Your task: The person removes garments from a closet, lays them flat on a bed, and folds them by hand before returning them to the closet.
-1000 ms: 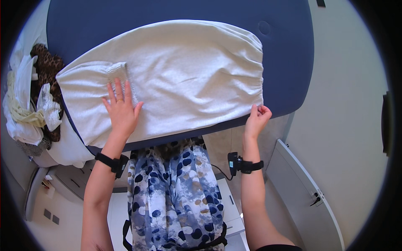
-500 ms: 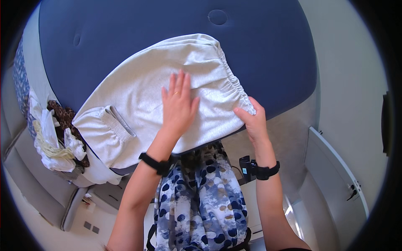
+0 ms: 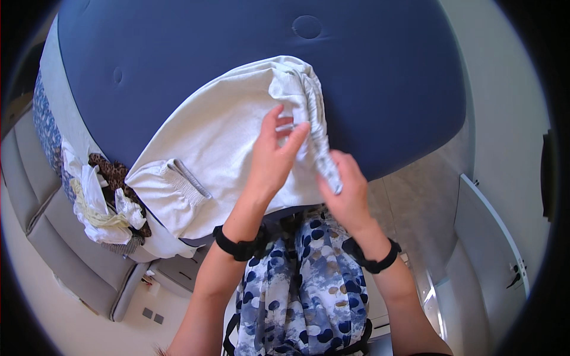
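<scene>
A pale grey-white garment lies folded on a navy blue padded surface. Its gathered elastic edge is folded inward along the right side, and a gathered cuff rests on top at the lower left. My right hand is closed on the near end of the elastic edge, thumb on the cloth and fingers bent behind it. Close by, my left hand hovers over or lightly touches the fold, its fingers half bent and thumb spread apart from them. Whether its fingertips press on the cloth is hard to see.
The navy padded surface spreads wide beyond the garment. At its left edge sits a pile of white, cream and leopard-print cloth. A grey upholstered seat stands at lower left; a white door-like panel is at the right.
My right hand has moved inward and nearer to me, turning the elastic edge over to the left. The left hand has lifted from lying flat on the garment and shifted right, towards the fold.
</scene>
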A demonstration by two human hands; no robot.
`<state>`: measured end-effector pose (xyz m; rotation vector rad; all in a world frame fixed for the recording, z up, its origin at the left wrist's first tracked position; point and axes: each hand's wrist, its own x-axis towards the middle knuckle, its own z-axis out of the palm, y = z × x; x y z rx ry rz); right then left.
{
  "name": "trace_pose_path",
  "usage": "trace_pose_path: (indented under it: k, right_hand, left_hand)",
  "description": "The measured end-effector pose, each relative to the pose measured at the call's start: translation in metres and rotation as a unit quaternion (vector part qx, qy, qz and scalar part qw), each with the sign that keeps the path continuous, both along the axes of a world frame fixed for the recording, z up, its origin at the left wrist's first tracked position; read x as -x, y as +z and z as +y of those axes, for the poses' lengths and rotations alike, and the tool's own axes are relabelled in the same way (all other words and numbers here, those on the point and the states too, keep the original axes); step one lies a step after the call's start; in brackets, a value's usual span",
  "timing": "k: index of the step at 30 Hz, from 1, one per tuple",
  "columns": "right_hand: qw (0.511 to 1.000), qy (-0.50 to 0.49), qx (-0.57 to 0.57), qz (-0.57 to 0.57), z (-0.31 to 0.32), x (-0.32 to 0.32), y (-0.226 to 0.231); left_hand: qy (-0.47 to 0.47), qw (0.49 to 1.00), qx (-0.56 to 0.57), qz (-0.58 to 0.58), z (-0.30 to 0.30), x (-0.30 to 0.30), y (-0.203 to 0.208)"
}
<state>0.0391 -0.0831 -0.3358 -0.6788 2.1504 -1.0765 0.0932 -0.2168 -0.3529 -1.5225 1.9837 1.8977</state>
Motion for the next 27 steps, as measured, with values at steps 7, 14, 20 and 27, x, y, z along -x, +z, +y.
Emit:
trace_pose_path:
  k: [7,14,20,27]
  right_hand:
    - [0.981,0.189,0.027,0.022,-0.033,-0.043,0.031]
    - [0.994,0.021,0.076,-0.08,-0.017,-0.069,0.035]
    - [0.994,-0.055,0.058,-0.069,-0.036,-0.082,0.04]
    - [0.994,-0.035,0.048,-0.086,-0.063,-0.113,0.03]
  left_hand:
    - [-0.012,0.999,-0.044,0.005,-0.022,-0.024,0.017]
    - [0.07,0.992,-0.063,0.089,-0.028,-0.075,0.043]
    - [0.149,0.973,-0.114,0.139,-0.034,-0.152,0.109]
    - [0.239,0.962,-0.028,0.126,-0.076,-0.318,0.105]
